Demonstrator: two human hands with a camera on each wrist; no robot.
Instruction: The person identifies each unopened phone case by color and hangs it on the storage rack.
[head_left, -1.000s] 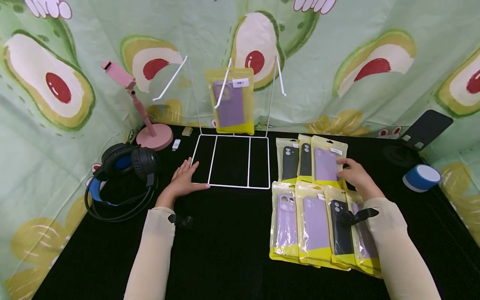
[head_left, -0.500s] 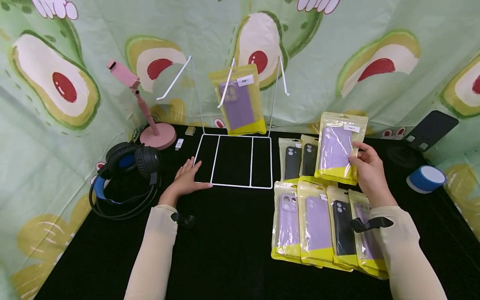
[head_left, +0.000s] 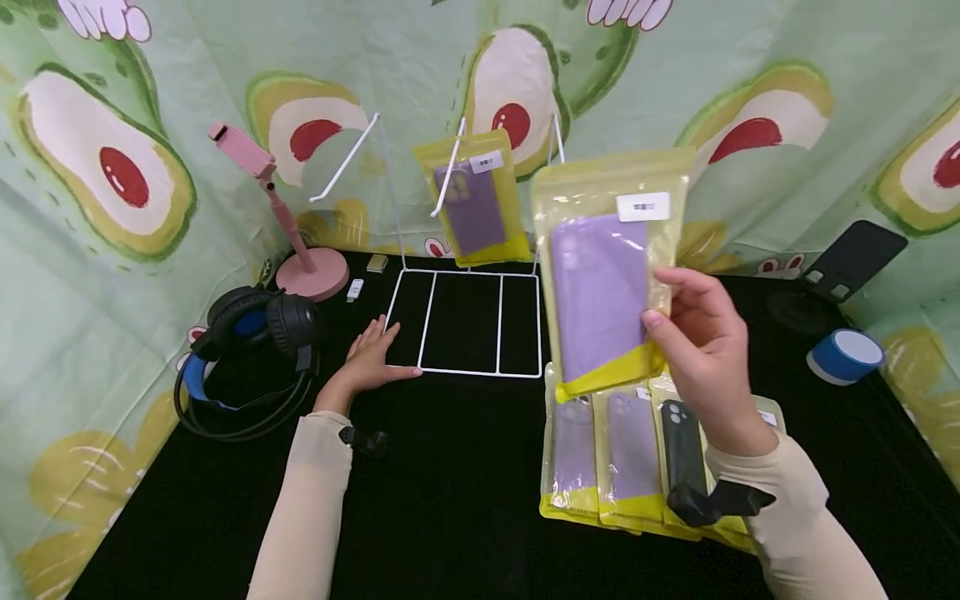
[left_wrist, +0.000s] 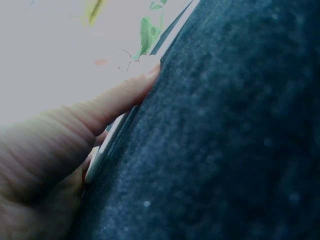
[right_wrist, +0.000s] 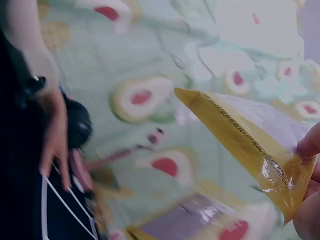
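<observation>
Raised over the right side of the table, a yellow-edged clear pouch with a purple phone case point(head_left: 600, 292) is pinched at its right edge by my right hand point(head_left: 708, 358). In the right wrist view the pouch's yellow bottom point(right_wrist: 240, 145) shows printed text. My left hand point(head_left: 366, 358) rests with spread, straight fingers on the front left corner of a white wire display rack point(head_left: 457, 372). The left wrist view has the thumb point(left_wrist: 125, 97) lying along the rack's white bar. From the rack's middle hook hangs another pouch with a purple case point(head_left: 480, 208), slightly tilted.
Several pouched phone cases point(head_left: 630, 458) lie in an overlapping row under my right hand. Headphones point(head_left: 255, 358), a pink phone stand point(head_left: 311, 271) and a USB stick point(head_left: 355, 290) sit left. A black phone stand point(head_left: 840, 267) and a blue round object point(head_left: 843, 357) stand right.
My right hand has lifted the purple-case pouch off the back row and brought it left and closer to the camera. The hanging pouch has swung slightly. My left hand stays on the rack.
</observation>
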